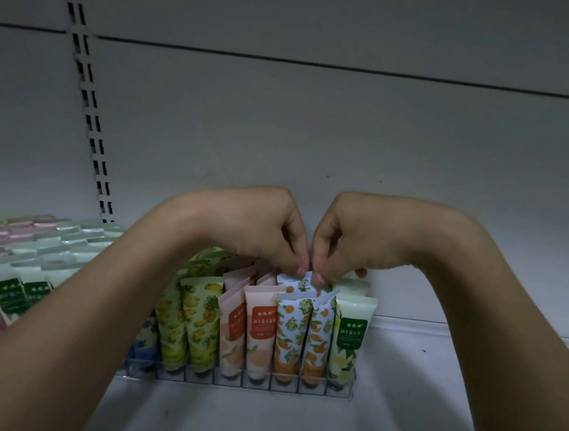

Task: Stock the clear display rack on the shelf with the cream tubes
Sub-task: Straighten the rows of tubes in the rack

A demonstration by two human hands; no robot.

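Both hands meet above the clear display rack [227, 380]. The left hand [268, 227] and right hand [346, 234] each pinch the top crimp of an orange-blossom cream tube [292, 283] standing behind the rack's front row. Bare shelf [433, 383] lies right of the rack.

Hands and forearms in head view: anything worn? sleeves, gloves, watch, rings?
Nothing worn that shows. The left hand and right hand are bare, no gloves. Both forearms are bare right to the frame edge, so no sleeves or cuffs are in view. No watch or band on either wrist. No rings seen on the visible fingers, though the light is dim. Nails look short and unpainted.
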